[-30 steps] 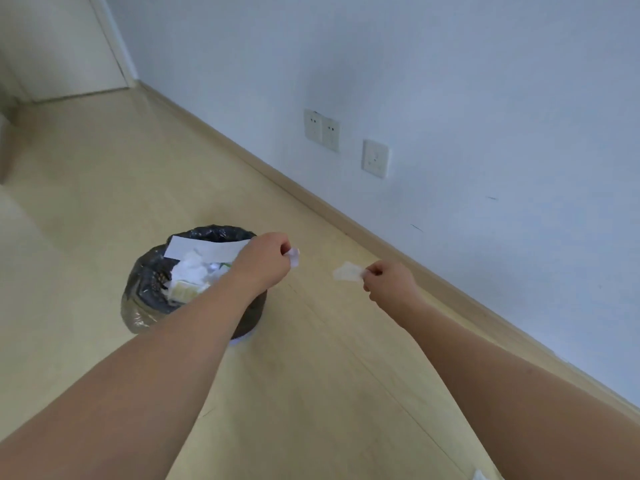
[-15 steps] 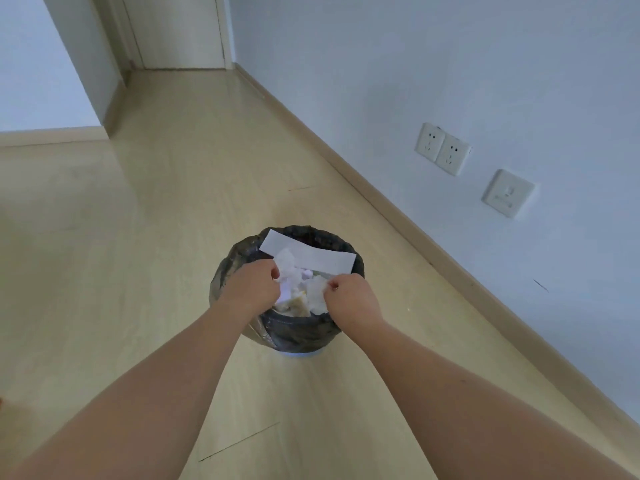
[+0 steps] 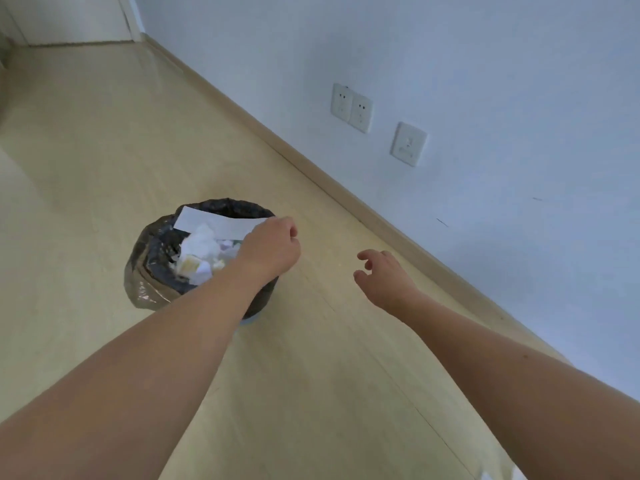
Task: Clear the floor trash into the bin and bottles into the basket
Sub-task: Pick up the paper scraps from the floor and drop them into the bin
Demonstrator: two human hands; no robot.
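My right hand (image 3: 384, 277) hangs with its fingers loosely spread and slightly curled, holding nothing, above bare floor (image 3: 86, 140) between the bin and the skirting board (image 3: 346, 199). My left hand (image 3: 268, 249) sits over the bin's right rim; its fingers are curled in toward the palm, and from behind I see nothing held between them, though the palm side is hidden from me. Both forearms run back toward the bottom edge of my view.

The bin (image 3: 152, 268) stands on the floor, lined with a dark plastic bag whose edge folds over the rim. A long white paper strip (image 3: 207, 220) lies across the far side of its mouth, one end just beside my left knuckles. Below the strip the bin is packed with crumpled white paper (image 3: 202, 242) and a pale yellowish scrap (image 3: 188, 265) near the front.

Along the wall (image 3: 485, 81) to the right are a double socket (image 3: 350, 107) and, a little lower and nearer, a single wall plate (image 3: 408, 143). At the bottom right edge of the floor a small white scrap (image 3: 486, 475) just shows. I see no basket and no bottles from here.
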